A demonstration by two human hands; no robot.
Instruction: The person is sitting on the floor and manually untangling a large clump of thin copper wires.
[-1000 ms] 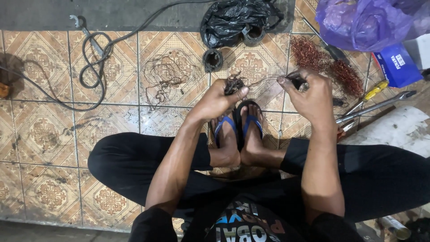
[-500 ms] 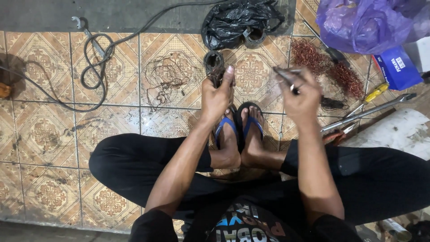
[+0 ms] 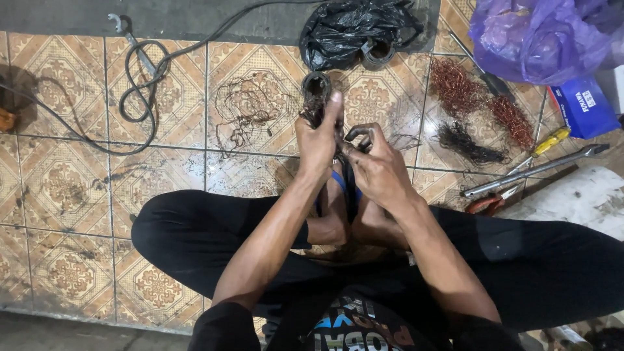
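Two hands meet close together in the head view, raised over the person's crossed feet and the tiled floor point(image 3: 162, 162). The left hand point(image 3: 318, 140) is closed around a dark ring-shaped wire coil point(image 3: 316, 88), thumb pressed up along its side, so the coil stands just above the knuckles. The right hand point(image 3: 377, 169) is curled shut beside it, fingertips pinching dark strands that run from the coil between the two hands.

To work the strands well, I judge the left grip should stay firm and unmoving while the right draws only a few wires at a time, close to the coil, so they do not tangle.

Beyond the hands lies a black plastic bag point(image 3: 357, 29); to the right of the right hand are copper wire clumps point(image 3: 455, 84), a yellow-handled screwdriver point(image 3: 549, 143) and a metal bar point(image 3: 533, 170).
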